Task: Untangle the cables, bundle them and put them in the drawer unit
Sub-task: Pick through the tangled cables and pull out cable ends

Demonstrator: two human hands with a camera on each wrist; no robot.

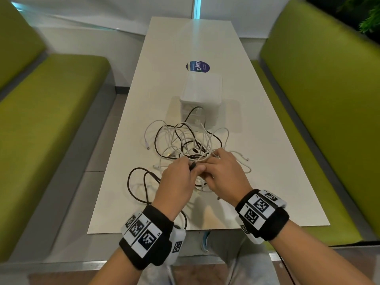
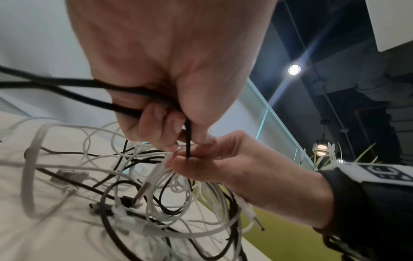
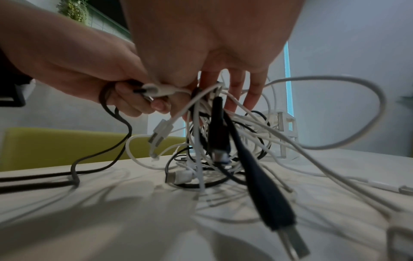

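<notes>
Left hand [image 1: 178,177] fingers [image 2: 154,127] curled round black cable [image 2: 67,91], right hand [image 1: 224,171] pinching tangled white cables [image 1: 197,140].

The tangle of cables [image 1: 185,140] fills the middle of the table [image 1: 267,161], reaching from the near edge up to the drawer unit [image 1: 200,95], whose front it touches. Bare tabletop lies left and right of the unit and beyond it. Green benches [image 1: 51,120] flank the table on both sides.
</notes>
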